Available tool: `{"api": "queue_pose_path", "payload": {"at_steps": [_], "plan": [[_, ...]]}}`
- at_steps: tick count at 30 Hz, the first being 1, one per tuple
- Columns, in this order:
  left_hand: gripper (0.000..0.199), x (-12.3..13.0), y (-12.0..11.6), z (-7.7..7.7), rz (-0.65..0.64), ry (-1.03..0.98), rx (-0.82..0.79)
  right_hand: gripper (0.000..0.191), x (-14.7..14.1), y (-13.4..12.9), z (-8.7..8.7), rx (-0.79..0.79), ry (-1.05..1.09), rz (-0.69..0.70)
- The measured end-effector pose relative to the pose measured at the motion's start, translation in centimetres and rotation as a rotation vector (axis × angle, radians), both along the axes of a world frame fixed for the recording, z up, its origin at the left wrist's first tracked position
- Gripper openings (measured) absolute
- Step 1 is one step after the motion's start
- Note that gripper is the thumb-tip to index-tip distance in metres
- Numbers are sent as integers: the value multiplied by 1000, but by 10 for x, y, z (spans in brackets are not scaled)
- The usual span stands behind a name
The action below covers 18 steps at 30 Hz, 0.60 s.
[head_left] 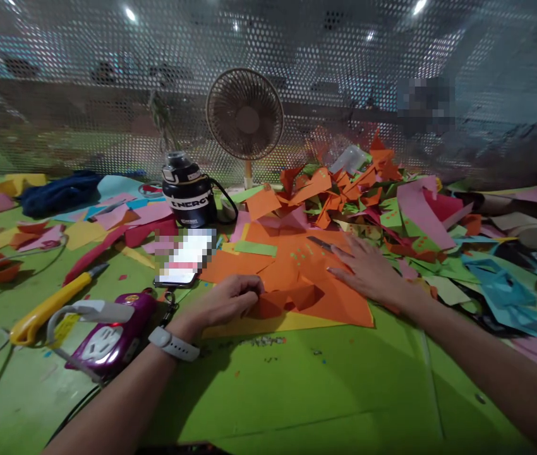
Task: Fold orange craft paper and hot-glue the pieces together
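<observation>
1. the creased, raised-edged piece of orange paper (288,298) lies near the front of the flat, layered orange paper sheets (339,300), which sit over a yellow paper sheet (297,325) on the bright green tabletop (268,392).
2. your left hand (233,300) is curled at the creased piece's left end; you seem to touch it there, but i cannot tell whether thumb and fingers are clamped on it.
3. your right hand (363,270) lies palm down across the right side of the sheets, fingers spread apart, nothing seen in its grasp. a slim, dark, blade-like tool (319,242) lies just beside its fingertips.
4. expect the creased piece to be very light and fairly crisp: it should bend readily, keep its folds, and crumple or tear if you pull hard. layers may slide over one another, so a flat palm should steady them.
5. a light pinch at its left end or along the raised edge looks best; pressing down on the folds would probably flatten them.
6. your left fingertips are hidden under the curl of the hand, and so is whatever they press on. the dark tool is too small to identify, the tiny grey scraps (263,341) in front are hard to make out, and a dark object (178,448) is cut off at the bottom edge.
</observation>
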<state>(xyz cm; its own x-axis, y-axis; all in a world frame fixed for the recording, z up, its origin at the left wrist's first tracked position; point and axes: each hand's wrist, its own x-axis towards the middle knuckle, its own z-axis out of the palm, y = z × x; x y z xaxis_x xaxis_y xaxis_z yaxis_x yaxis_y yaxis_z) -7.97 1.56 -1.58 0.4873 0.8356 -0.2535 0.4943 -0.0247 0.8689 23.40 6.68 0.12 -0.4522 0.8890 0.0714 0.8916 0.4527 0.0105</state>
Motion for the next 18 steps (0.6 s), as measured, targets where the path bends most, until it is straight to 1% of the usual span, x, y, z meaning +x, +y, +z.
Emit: {"api": "queue_pose_path", "payload": {"at_steps": [2,4,8,10,12,15,16,18], "plan": [[11,0,0,1,0,-6,1,65,-9,1,-6,-63,-42,-44],[11,1,0,3,-5,-17,3,66,-14,3,-9,-91,-38,-45],[10,2,0,5,-5,-15,1,68,-20,5,-12,-101,-13,-36],[10,2,0,6,-4,-16,-1,65,-20,4,-10,-74,-7,-24],[10,2,0,5,-9,-26,-4,55,-14,3,-5,-5,-10,0],[11,1,1,2,-21,-30,-11,42,7,-1,11,72,-55,0],[11,1,1,1,-21,-27,-15,40,16,-2,18,54,-80,-28],[10,0,1,0,-16,-25,-25,36,35,-5,30,-10,-142,-152]]}}
